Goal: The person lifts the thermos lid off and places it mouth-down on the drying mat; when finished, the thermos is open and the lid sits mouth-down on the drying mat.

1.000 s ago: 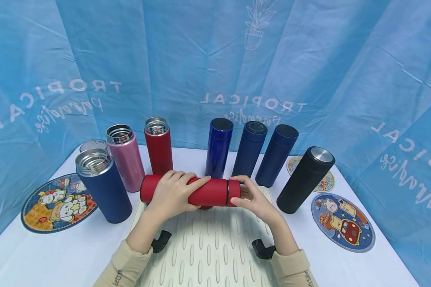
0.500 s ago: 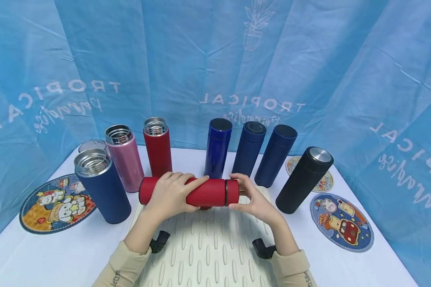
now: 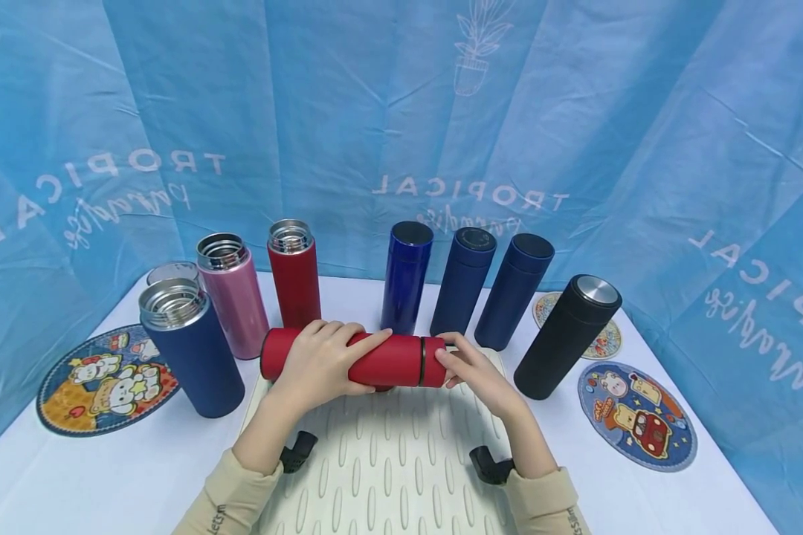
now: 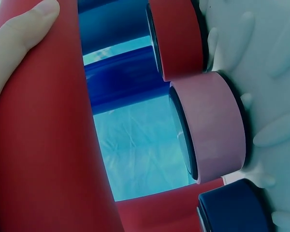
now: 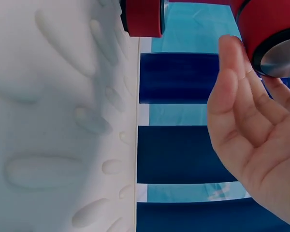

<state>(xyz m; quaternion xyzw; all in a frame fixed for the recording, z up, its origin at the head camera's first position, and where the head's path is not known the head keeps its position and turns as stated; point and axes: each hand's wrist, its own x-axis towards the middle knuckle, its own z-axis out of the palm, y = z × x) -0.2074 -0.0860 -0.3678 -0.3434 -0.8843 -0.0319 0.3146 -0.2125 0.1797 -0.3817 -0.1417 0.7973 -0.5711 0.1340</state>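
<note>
A red thermos point(image 3: 391, 360) lies level above the ribbed white board, its lid end pointing right. My left hand point(image 3: 321, 360) grips its body from above, thumb along the near side point(image 4: 34, 29). On the lid point(image 3: 431, 370), my right hand point(image 3: 478, 371) has its fingers and thumb around the edge. The lid's steel top point(image 5: 285, 58) shows in the right wrist view, with the right fingers point(image 5: 232, 53) right at its rim. Below the thermos, a red lid point(image 4: 179, 38), a pink lid point(image 4: 212, 125) and a navy lid point(image 4: 234, 208) rest on the board.
Uncapped navy point(image 3: 197, 364), pink point(image 3: 237, 308) and red point(image 3: 297, 286) thermoses stand left. Capped blue point(image 3: 406, 282), navy point(image 3: 464, 282) point(image 3: 514, 293) and black point(image 3: 562, 345) ones stand right. Cartoon mats point(image 3: 117, 379) flank the white board point(image 3: 381, 475). A blue curtain hangs behind.
My right hand has shifted its hold on the lid, with the thumb moving up from its lower edge onto the near side. The left hand and thermos stay nearly in place.
</note>
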